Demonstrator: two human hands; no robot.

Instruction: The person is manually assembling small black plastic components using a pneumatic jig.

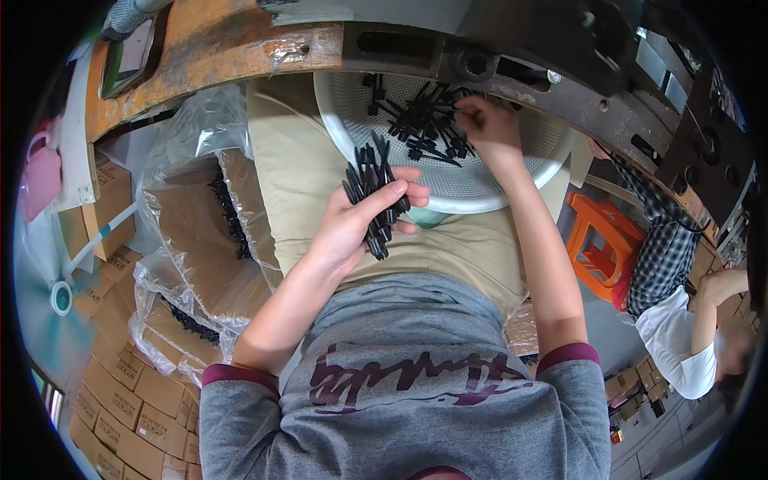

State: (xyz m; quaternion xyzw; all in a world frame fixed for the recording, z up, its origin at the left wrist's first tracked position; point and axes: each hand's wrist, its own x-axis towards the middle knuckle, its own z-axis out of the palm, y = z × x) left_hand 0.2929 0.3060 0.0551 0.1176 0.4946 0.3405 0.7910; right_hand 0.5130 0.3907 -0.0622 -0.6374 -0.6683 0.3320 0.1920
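My left hand [362, 210] is wrapped round a bundle of slim black plastic pieces with pointed ends [370, 178], held over my lap. The pieces lie roughly side by side, tips upward and away from me. Beyond it, a white perforated plastic basket [340, 120] rests at my thighs, partly under the bench edge. Inside lies a loose heap of the same black pieces [428, 120]. At the heap's right side is my right hand [488, 128], its fingers curled and thumb pinched in. Whatever sits between those fingertips is too small to make out.
A wooden bench [216, 56] with dark metal machine parts [480, 64] crosses the front. Left stand a plastic-lined carton [200, 216] holding black pieces, a fan [62, 296] and stacked cartons [120, 384]. Right are an orange stool [600, 248] and another person [672, 336].
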